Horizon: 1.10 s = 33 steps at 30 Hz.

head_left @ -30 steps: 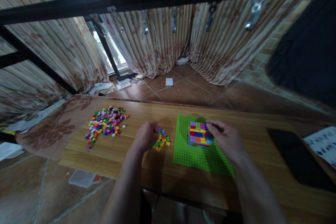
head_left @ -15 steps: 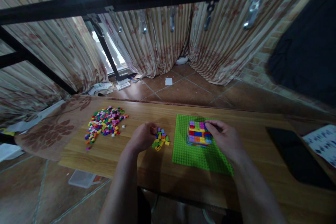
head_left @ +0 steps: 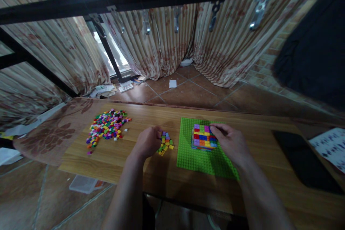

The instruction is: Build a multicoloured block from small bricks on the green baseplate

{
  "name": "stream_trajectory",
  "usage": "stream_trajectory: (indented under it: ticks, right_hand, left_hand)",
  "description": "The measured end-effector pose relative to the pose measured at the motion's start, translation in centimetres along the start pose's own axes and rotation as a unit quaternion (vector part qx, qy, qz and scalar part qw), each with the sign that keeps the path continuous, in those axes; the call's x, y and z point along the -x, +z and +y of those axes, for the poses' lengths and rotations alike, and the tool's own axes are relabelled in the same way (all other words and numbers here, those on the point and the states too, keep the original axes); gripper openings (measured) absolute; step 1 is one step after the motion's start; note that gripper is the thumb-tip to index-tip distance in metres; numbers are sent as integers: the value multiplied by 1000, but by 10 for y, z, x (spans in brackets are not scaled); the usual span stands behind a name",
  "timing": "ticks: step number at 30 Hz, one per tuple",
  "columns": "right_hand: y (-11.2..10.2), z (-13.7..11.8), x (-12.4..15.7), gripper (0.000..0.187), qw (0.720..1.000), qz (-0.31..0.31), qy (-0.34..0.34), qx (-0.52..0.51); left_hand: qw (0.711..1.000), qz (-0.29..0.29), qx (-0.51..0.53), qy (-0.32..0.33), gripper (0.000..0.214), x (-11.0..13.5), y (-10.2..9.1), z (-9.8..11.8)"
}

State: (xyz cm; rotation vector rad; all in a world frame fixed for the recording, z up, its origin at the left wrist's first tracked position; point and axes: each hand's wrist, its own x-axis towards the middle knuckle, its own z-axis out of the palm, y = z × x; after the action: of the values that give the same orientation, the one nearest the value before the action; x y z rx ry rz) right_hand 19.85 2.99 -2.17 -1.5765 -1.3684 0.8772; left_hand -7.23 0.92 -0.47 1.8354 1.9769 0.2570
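A block built of multicoloured toy bricks point(head_left: 204, 137) stands on a green studded baseplate point(head_left: 185, 154). My right hand point(head_left: 230, 140) is at the block's right side, thumb and finger closed against its far right corner. To the left of the baseplate lies a small pile of loose bricks point(head_left: 167, 142), mostly yellow, green, orange and purple. My left hand point(head_left: 148, 142) reaches the pile's left edge with fingers curled together; whatever is between the fingertips is hidden.
A large heap of mixed bricks point(head_left: 107, 125) spreads over the left of the wooden table point(head_left: 151, 115). On the right lies a dark flat panel point(head_left: 302, 161) beside a printed sheet point(head_left: 330, 147). A clear plastic box point(head_left: 82, 184) sits on the floor at lower left.
My left hand has shifted slightly right, covering more of the small pile's left edge. The right hand stays at the brick block.
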Motion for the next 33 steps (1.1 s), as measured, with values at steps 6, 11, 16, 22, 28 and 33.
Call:
stream_trajectory:
  ticks: [6,11,16,22,28,33]
  right_hand:
    - [0,0,0,33,1000,-5,-3,-5]
    - [0,-2,0,32,1000,0,0,-1]
    - [0,-4,0,33,1000,0,0,-9]
    - [-1,-4,0,34,1000,-2,-6,0]
    - [-4,-1,0,33,1000,6,-4,8]
    - [-6,1,-1,33,1000,8,-4,5]
  left_hand:
    - [996,30,-75,-34,29,3,7,15]
    - [997,42,-49,-45,35,2,7,12]
    - [996,40,18,-72,39,2,-5,3]
    - [994,52,60,-75,43,-3,-8,-8]
    - [992,63,71,-86,40,-2,-14,-21]
    - [997,20,69,-40,23,12,-30,-26]
